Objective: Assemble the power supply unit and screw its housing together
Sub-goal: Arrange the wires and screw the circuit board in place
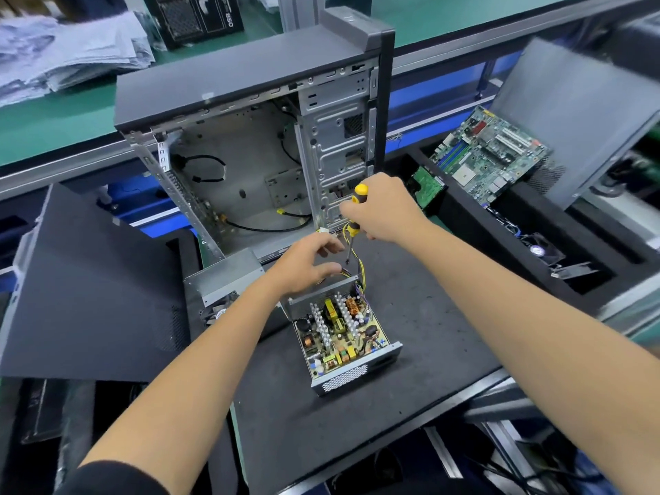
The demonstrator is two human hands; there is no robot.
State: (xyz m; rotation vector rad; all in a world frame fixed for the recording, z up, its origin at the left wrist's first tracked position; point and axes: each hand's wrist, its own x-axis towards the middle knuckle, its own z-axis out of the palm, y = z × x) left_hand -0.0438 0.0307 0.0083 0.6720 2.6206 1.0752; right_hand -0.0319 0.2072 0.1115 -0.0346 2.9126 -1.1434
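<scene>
Dark foam matting [410, 351] covers our bench, scuffed and speckled, and on it, nearest to us, sits the power supply [343, 337] with its circuit board bare to the air: coils, capacitors and heat-sink fins all exposed inside an open metal tray. Just beyond it to the left lies the grey cover [228, 276], apart from the tray and not yet fitted.

We judge the risks from here as follows. The yellow and black wires [353, 269] bunch at the far wall of the tray, so if we lower the cover carelessly they may be pinched under its edge. The screwdriver tip hangs above those wires; a slip could nick insulation or knock a part on the board. We cannot see any screw, so one may be small and easy to drop into the board.

Our left hand [307, 266] reaches forward over the far edge of the tray, fingers curled loosely near the wires; whether it pinches anything we cannot tell. Our right hand [378, 212] is higher and farther out, closed round the yellow-and-black handle of the screwdriver [353, 223], shaft pointing down towards the wire bundle.

Farther back stands the empty computer case [250, 137], its side open, and off to the right a green motherboard [489, 155] rests in a black tray [464, 223].
</scene>
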